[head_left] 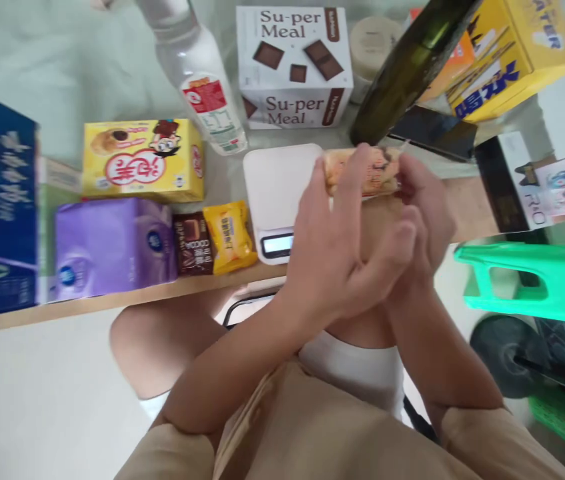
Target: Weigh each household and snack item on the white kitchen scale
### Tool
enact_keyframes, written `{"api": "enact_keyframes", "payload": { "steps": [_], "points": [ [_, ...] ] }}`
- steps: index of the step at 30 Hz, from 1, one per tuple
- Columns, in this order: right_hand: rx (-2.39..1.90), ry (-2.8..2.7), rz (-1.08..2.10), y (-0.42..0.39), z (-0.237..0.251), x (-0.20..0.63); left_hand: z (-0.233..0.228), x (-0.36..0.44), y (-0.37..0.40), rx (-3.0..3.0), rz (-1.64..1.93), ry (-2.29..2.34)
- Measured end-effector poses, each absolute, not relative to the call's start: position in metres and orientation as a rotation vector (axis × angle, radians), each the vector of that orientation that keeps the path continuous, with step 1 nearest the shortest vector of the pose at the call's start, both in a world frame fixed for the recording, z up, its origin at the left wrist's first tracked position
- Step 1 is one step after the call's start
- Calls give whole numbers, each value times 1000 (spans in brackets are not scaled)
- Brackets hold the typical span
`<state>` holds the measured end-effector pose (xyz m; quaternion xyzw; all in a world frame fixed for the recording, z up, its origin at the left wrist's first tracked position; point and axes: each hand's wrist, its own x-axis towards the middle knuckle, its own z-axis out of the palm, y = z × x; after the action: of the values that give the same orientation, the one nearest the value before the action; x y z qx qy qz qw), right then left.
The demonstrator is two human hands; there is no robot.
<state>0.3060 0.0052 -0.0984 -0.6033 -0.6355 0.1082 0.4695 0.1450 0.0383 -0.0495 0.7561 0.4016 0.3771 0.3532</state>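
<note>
Both hands are closed around a small wrapped snack (378,172), a pale yellow packet with red print, held at the table's front edge. My left hand (329,240) wraps its left side, fingers over the top. On the packet's right end is my right hand (425,210), its fingers partly hidden behind the left hand. A white kitchen scale (279,180) with a lit display lies just left of the packet, its right part covered by my left hand. Left of the scale are a yellow snack packet (230,237) and a brown cocoa packet (193,245).
A clear bottle (212,110), a white Su-per Meal box (292,67) and a dark green bottle (397,83) stand behind the scale. Leftward are a yellow box (142,160), a purple tissue pack (112,247) and a blue box (5,207). A green stool (562,283) stands at right.
</note>
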Motion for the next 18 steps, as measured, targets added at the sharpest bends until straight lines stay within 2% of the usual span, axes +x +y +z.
{"api": "enact_keyframes", "payload": {
  "steps": [5,12,14,18],
  "points": [
    [-1485,-1602,329,30,-96,238,-60,79,53,1871,862,1228],
    [-1627,-1531,278,28,-114,233,-64,70,58,1921,649,1426],
    [-1581,-1498,193,23,-119,238,-64,61,56,1947,791,1400],
    [-1456,-1396,119,17,-130,255,-68,33,48,1841,1424,1178]
  ]
}}
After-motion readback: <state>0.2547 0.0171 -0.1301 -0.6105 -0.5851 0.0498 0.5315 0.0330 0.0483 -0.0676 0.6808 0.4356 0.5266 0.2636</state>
